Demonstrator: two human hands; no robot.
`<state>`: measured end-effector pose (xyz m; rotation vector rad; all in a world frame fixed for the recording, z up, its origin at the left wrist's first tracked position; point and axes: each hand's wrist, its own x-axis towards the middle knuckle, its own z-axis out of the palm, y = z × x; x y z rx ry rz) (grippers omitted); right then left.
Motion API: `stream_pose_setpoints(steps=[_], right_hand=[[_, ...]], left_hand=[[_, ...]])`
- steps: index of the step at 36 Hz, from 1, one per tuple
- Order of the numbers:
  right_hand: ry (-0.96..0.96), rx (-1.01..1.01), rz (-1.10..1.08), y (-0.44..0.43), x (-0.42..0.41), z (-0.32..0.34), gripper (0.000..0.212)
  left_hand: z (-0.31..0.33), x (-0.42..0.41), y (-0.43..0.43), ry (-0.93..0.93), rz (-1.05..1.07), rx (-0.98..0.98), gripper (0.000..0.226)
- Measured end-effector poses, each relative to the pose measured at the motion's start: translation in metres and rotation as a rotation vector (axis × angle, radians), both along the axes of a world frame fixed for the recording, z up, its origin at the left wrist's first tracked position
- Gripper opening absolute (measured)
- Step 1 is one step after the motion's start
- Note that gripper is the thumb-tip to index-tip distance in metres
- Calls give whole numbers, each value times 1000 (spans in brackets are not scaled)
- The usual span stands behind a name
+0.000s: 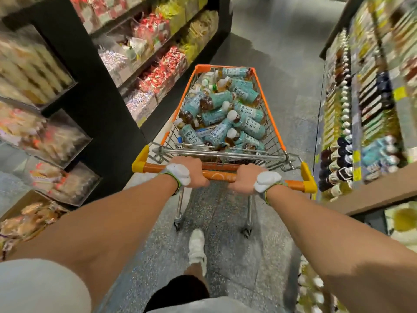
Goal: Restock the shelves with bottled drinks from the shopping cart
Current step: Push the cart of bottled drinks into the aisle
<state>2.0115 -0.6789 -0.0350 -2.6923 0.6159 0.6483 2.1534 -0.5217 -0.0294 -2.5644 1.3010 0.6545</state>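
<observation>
One white shoe (196, 245) stood on the floor. The left hand (191, 171) and right hand (246, 180) each clenched the one orange handle (220, 176). In the cart (269, 111) lay a heap of teal-labelled bottles (225, 114), over a dozen, too tangled to count exactly. Two shelves flanked it: snack shelf (144, 64) on the left, drink shelf (365, 114) on the right.
</observation>
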Motion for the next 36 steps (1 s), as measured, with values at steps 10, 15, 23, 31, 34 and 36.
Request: stream_pose_setpoints(steps=[10, 15, 23, 31, 34, 36], right_hand=[[53, -57, -141, -106, 102, 10, 41], [13, -92, -142, -152, 134, 7, 35], [-28, -110, -153, -256, 186, 5, 33], [-60, -163, -110, -345, 223, 7, 24], [-64, -157, -103, -386, 238, 9, 25], [-67, -166, -94, -407, 245, 8, 27]], left_hand=[[11, 105, -124, 138, -10, 74, 44], [7, 134, -179, 130, -97, 84, 27], [-7, 180, -289, 84, -102, -20, 51], [-4, 212, -376, 87, -28, 1, 55], [1, 224, -417, 66, -12, 22, 57], [1, 230, -437, 33, -4, 17, 61]])
